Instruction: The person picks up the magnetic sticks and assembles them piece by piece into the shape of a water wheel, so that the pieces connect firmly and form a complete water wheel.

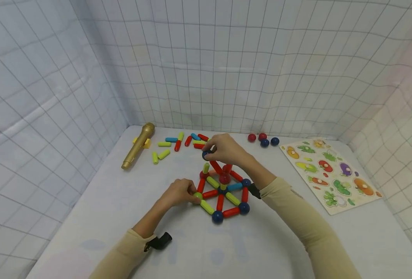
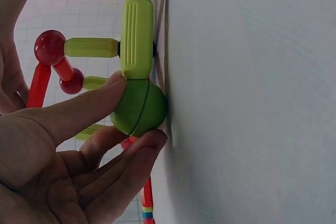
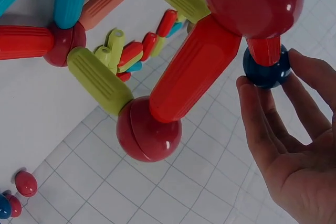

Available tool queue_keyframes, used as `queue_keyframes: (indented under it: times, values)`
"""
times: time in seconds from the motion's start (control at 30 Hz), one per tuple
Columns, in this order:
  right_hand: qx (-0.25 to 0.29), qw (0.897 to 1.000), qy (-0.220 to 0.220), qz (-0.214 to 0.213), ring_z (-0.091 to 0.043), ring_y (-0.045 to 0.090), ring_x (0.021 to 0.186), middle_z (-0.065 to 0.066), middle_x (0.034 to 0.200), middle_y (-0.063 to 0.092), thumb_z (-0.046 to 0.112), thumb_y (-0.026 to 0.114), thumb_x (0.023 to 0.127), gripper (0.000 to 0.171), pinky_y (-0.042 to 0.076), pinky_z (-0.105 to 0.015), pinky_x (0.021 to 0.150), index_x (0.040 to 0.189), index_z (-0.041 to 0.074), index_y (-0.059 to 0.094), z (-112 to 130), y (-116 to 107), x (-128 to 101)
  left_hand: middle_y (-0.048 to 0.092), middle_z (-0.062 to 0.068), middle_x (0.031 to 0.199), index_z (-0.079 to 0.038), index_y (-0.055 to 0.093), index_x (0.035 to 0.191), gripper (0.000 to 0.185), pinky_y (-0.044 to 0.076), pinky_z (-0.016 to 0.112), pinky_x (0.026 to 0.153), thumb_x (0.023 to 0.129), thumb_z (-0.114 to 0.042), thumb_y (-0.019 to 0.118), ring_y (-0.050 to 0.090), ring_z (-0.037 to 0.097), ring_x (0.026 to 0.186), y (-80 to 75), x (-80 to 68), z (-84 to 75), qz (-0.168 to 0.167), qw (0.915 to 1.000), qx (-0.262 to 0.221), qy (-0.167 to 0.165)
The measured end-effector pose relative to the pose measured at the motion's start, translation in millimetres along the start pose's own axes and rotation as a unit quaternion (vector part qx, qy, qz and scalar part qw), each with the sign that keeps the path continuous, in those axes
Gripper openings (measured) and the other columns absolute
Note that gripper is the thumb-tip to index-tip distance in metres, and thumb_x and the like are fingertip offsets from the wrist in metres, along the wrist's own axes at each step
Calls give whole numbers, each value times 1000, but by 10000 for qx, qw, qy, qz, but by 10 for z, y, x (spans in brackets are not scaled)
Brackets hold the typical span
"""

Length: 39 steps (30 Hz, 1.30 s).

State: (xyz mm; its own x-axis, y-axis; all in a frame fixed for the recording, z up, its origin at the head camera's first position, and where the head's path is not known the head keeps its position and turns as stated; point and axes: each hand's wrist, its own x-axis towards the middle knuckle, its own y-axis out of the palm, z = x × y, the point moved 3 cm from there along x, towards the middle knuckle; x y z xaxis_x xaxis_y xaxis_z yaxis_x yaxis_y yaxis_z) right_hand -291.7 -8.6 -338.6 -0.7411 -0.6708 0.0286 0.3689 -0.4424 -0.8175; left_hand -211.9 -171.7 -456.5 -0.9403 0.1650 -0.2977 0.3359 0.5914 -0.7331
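A construction of coloured rods and balls stands on the white table, with a flat ring, spokes and a raised upper part. My left hand pinches the green ball at the ring's left corner, thumb on one side and fingertips on the other. A lime rod runs from that ball to a blue ball. Above the far side, my right hand holds a dark blue ball in its fingertips. The end of a red rod meets that ball in the right wrist view.
Several loose rods lie behind the construction. Two red balls and two blue balls sit at the back right. A gold toy microphone is at the left, a vegetable puzzle board at the right. Grid-patterned curtains surround the table.
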Motion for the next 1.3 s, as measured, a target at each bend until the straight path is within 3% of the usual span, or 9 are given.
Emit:
queue_keyframes:
  times: [0.3, 0.53, 0.63, 0.73, 0.8, 0.9, 1.0, 1.13, 1.3]
  values:
    - [-414, 9944, 666, 713, -17, 60, 93, -3, 107, 71, 19, 70, 89, 24, 55, -27, 80, 112, 12, 73, -120, 130, 138, 60, 1, 75, -9, 67, 89, 25, 42, 23, 61, 76, -22, 84, 51, 15, 70, 57, 28, -66, 67, 9999, -78, 39]
    - [-405, 9940, 709, 723, -17, 62, 99, -3, 114, 70, 23, 70, 90, 27, 55, -28, 82, 116, 14, 72, -156, 118, 121, 61, 1, 75, -9, 66, 89, 26, 43, 23, 62, 76, -24, 84, 52, 15, 70, 25, 43, -84, 28, 10000, -6, -22]
    - [-300, 9968, 641, 370, -17, 64, 99, -3, 114, 69, 26, 69, 90, 29, 56, -28, 80, 117, 15, 71, -137, 35, -33, 61, 1, 76, -9, 66, 90, 27, 43, 23, 62, 76, -24, 83, 52, 15, 70, 0, 33, -68, -14, 10000, 0, -64]
    - [-256, 9977, 616, -79, -17, 64, 89, -2, 103, 70, 24, 69, 90, 24, 55, -27, 74, 110, 13, 72, -182, -57, -327, 61, 1, 76, -9, 67, 91, 28, 43, 23, 62, 76, -25, 83, 52, 15, 71, -26, 19, -52, -38, 9999, 1, -100]
    - [-311, 9969, 697, -162, -16, 62, 84, -1, 93, 69, 21, 70, 89, 16, 54, -26, 71, 103, 13, 74, -256, -79, -570, 61, 1, 77, -8, 67, 93, 28, 44, 23, 62, 76, -25, 83, 52, 15, 72, -48, 15, -43, -48, 9999, 33, -82]
    - [-550, 9954, 766, 154, -16, 58, 82, -1, 90, 68, 14, 73, 86, 10, 53, -27, 71, 95, 12, 75, -397, 24, -886, 61, 1, 78, -8, 68, 95, 29, 43, 24, 63, 77, -24, 83, 52, 16, 73, -106, 14, -36, -66, 9999, 77, -99]
    - [-765, 9919, 818, 606, -17, 58, 86, -1, 94, 68, 10, 76, 82, 14, 54, -29, 74, 96, 12, 76, -495, 235, -1085, 61, 2, 79, -7, 67, 97, 29, 43, 24, 62, 78, -23, 82, 52, 16, 73, -178, 31, -33, -64, 9998, 162, -93]
    - [-876, 9902, 821, 711, -16, 59, 87, 0, 95, 68, 6, 79, 79, 18, 56, -33, 79, 95, 11, 76, -527, 486, -1182, 61, 2, 80, -7, 68, 98, 29, 42, 24, 62, 78, -23, 82, 52, 16, 74, -252, 69, -24, 6, 9997, 225, -72]
    - [-1053, 9914, 434, 649, -12, 60, 82, 0, 92, 68, 4, 78, 78, 18, 57, -28, 76, 95, 10, 76, -451, 677, -1211, 64, 3, 85, -7, 69, 102, 30, 47, 25, 66, 80, -22, 80, 54, 17, 78, -287, 163, 10, 106, 9997, 233, -53]
